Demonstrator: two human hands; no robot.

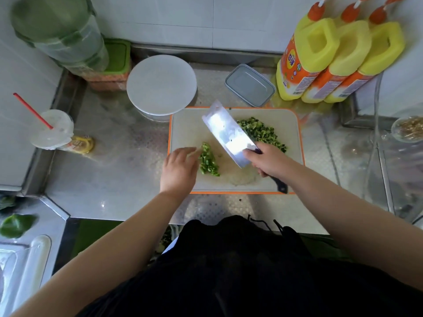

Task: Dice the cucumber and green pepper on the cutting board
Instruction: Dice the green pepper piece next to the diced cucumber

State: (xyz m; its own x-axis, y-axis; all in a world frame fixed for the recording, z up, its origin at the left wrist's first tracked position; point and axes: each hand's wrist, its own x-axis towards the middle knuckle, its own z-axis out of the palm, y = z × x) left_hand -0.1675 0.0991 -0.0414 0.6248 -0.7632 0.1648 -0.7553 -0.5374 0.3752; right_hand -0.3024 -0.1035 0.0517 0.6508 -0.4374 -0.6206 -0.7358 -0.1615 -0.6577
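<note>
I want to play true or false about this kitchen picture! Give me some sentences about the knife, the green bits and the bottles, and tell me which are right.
1. The right hand holds the wide shiny cleaver by its black grip. True.
2. Both heaps of green dice lie on the orange-rimmed white cutting board. True.
3. The left hand holds a spoon. False: it holds nothing; its fingers are beside the small light green diced heap.
4. Three yellow plastic bottles stand at the back right. True.
5. The cleaver is cutting a whole cucumber. False: only the dark green diced heap lies by the blade.
</note>
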